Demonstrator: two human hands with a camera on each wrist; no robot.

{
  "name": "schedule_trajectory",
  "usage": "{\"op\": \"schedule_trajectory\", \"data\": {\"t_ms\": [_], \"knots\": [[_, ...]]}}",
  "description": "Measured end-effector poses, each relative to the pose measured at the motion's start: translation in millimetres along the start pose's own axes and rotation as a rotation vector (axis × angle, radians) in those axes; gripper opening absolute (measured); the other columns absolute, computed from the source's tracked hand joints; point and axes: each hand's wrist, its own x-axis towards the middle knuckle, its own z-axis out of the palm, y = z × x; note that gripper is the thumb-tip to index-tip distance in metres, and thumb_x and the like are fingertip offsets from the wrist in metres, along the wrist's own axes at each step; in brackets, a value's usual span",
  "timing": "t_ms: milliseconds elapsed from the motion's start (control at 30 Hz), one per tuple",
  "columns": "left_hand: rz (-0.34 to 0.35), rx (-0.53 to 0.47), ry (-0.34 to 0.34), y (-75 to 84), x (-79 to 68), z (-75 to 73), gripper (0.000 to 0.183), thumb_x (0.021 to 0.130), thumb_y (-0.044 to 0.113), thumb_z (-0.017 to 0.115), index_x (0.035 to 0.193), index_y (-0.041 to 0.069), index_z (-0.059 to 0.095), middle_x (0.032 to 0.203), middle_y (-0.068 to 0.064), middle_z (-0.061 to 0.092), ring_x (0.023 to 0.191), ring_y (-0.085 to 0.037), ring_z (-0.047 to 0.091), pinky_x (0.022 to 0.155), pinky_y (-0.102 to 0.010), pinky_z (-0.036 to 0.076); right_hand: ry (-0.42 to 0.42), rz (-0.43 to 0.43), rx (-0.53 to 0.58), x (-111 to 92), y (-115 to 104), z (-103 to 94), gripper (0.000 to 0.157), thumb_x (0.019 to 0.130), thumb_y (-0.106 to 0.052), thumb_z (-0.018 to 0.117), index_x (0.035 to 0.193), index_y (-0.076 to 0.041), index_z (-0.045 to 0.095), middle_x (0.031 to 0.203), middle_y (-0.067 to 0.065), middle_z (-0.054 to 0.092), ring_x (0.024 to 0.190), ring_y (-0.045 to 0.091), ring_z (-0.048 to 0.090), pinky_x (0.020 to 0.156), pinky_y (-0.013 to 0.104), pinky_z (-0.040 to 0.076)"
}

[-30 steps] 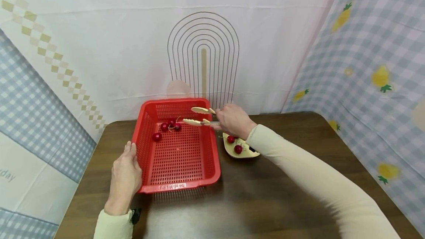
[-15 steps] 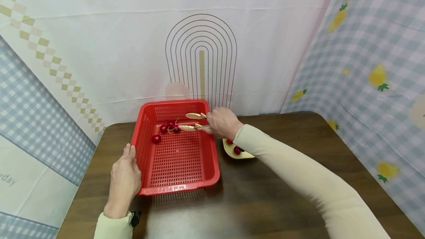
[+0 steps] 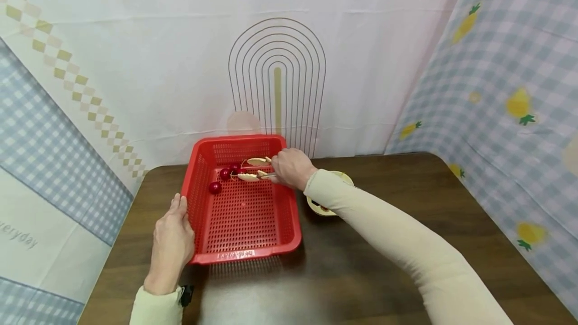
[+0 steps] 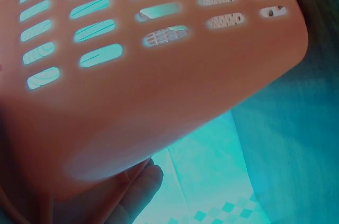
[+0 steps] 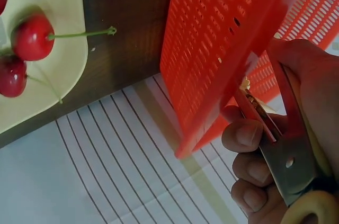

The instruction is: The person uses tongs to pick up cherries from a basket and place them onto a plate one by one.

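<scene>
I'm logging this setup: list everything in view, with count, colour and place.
basket: one, red, on table
cherries: at least six, red, in basket and on plate
plate: one, pale yellow, right of basket
tongs: one, metal with cream tips, over basket
table: one, brown, underneath
backdrop: count unclear, white and blue-checked, behind and beside
dark item: one, black, near left hand
sleeves: two, cream, on arms
left hand: one, bare, at basket rim
right hand: one, bare, holding tongs
</scene>
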Motion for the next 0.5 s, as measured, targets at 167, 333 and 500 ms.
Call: {"op": "schedule_trajectory", "data": {"t_ms": [167,333,500], "knots": [[-0.010,-0.006,-0.005,2.5,1.7,-0.5,0.046,0.103,-0.002,0.046,0.149,-0.007,0.044,0.159,-0.024,0.038,0.144,-0.043,0.043,0.114,-0.061,0.040,-0.023,0.016,-0.013,5.7,-3.3,3.5,0.041,0.097,-0.052,0.064,0.084,-0.014,0.073,0.083,0.005,0.075,0.081,0.023,0.073,0.074,0.038,0.062],[-0.010,-0.008,-0.009,1.6,1.1,-0.3,0.046,0.103,-0.002,0.045,0.149,-0.007,0.045,0.159,-0.023,0.038,0.145,-0.043,0.042,0.114,-0.060,0.039,-0.050,0.019,-0.038,10.4,-7.4,7.0,0.043,0.098,-0.053,0.060,0.086,-0.014,0.073,0.086,0.004,0.076,0.083,0.021,0.072,0.076,0.037,0.062],[-0.006,-0.007,-0.008,0.0,0.3,-0.4,0.045,0.103,-0.003,0.045,0.148,-0.008,0.045,0.158,-0.025,0.039,0.144,-0.044,0.042,0.113,-0.061,0.040,-0.052,0.020,-0.040,13.0,-11.3,7.0,0.042,0.099,-0.052,0.061,0.084,-0.016,0.074,0.083,0.003,0.075,0.082,0.020,0.072,0.077,0.036,0.062]]}}
